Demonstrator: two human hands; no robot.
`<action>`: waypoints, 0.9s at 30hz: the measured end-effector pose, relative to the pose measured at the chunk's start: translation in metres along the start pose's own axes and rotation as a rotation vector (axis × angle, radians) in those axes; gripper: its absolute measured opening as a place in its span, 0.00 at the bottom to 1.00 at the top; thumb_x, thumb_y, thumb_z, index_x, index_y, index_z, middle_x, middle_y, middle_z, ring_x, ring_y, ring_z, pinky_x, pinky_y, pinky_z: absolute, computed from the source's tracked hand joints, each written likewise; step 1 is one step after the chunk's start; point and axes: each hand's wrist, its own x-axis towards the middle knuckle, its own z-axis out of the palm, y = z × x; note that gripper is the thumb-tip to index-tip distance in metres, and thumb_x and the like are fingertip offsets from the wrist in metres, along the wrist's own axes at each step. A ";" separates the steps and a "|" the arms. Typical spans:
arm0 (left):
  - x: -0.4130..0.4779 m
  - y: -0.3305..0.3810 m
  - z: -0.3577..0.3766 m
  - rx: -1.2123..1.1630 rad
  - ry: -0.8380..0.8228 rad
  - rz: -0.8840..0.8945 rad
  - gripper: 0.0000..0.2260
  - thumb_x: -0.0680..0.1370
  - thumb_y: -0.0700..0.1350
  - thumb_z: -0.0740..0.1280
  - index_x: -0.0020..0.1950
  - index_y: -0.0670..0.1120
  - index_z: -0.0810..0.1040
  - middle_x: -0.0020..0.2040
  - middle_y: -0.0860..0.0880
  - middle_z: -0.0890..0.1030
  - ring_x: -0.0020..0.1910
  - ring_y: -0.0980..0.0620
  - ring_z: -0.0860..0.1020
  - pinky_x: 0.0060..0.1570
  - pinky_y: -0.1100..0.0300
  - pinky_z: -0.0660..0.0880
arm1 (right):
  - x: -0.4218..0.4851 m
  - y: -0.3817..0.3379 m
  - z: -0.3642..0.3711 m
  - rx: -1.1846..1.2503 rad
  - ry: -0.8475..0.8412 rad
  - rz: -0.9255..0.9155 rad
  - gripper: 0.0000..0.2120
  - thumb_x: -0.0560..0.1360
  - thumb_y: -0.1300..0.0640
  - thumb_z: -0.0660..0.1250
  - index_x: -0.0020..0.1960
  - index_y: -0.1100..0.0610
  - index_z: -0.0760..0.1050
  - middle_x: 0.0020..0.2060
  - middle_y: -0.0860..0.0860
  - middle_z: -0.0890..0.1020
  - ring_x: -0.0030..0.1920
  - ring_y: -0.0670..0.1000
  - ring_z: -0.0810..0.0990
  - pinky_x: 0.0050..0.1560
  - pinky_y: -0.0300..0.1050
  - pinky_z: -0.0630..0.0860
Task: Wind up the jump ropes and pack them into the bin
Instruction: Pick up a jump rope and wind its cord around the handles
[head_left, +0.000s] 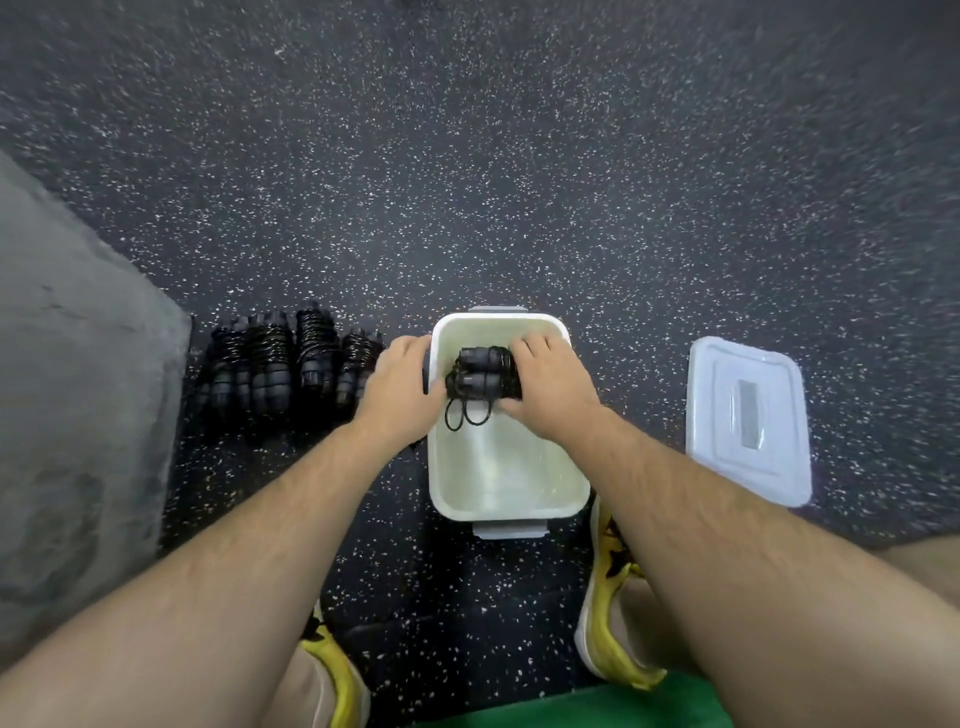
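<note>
A white plastic bin (519, 499) stands on the speckled floor in front of me. Over its far half, my right hand (545, 384) grips a wound black jump rope (480, 382) with two black handles side by side and small rope loops hanging below. My left hand (400, 384) holds the bin's left rim, with the thumb close to the rope bundle. Several more wound black jump ropes (291, 358) lie in a row on the floor just left of the bin.
The bin's white lid (748, 421) lies flat on the floor to the right. A grey concrete surface (78, 389) borders the floor on the left. My yellow shoes (608, 623) stand near the bin's front edge.
</note>
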 end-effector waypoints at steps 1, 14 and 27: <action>-0.002 -0.001 0.004 0.023 -0.027 0.005 0.22 0.80 0.45 0.65 0.74 0.44 0.68 0.71 0.46 0.69 0.71 0.45 0.67 0.69 0.49 0.66 | -0.003 -0.001 0.009 -0.005 -0.037 -0.003 0.27 0.69 0.40 0.70 0.60 0.55 0.72 0.55 0.52 0.76 0.56 0.57 0.72 0.64 0.52 0.68; -0.009 -0.022 0.033 0.001 -0.083 0.043 0.26 0.78 0.39 0.65 0.76 0.43 0.64 0.71 0.47 0.67 0.67 0.47 0.71 0.66 0.53 0.70 | -0.009 -0.023 0.096 0.071 -0.261 0.073 0.30 0.71 0.48 0.71 0.71 0.48 0.67 0.61 0.53 0.72 0.58 0.58 0.68 0.63 0.55 0.68; -0.008 -0.027 0.033 0.044 -0.105 0.065 0.28 0.81 0.43 0.65 0.80 0.43 0.60 0.77 0.48 0.62 0.74 0.50 0.65 0.72 0.55 0.64 | 0.002 -0.028 0.083 -0.018 -0.355 0.114 0.30 0.71 0.47 0.72 0.69 0.51 0.65 0.62 0.52 0.71 0.60 0.57 0.70 0.52 0.51 0.70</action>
